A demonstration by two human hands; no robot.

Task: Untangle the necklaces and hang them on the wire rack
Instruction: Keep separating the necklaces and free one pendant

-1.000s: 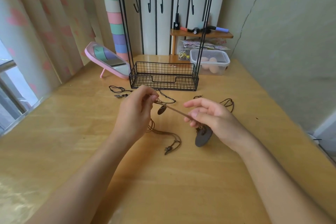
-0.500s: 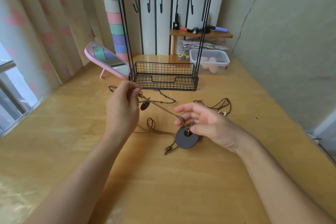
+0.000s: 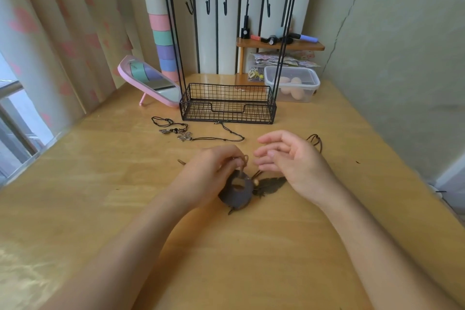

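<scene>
My left hand [image 3: 211, 173] pinches the brown cord just above a dark ring-shaped pendant [image 3: 237, 192], which hangs tilted right over the table. My right hand [image 3: 289, 161] hovers beside it, fingers relaxed and holding nothing. A leaf-shaped pendant [image 3: 270, 185] lies on the wood under my right hand, and a loop of brown cord [image 3: 315, 141] shows behind that hand. A black-cord necklace with metal charms [image 3: 183, 133] lies apart, further back on the left. The black wire rack [image 3: 227, 103] with its row of bare hooks [image 3: 225, 7] stands at the back of the table.
A pink tilted mirror [image 3: 148, 80] leans left of the rack. A clear lidded box [image 3: 292, 83] and a small wooden shelf [image 3: 279, 45] with pens stand at the back right. The wall runs along the right, curtains and a window along the left.
My left hand has moved right and toward me and now holds the cord at the ring pendant. My right hand has let go of the pendant and opened.
</scene>
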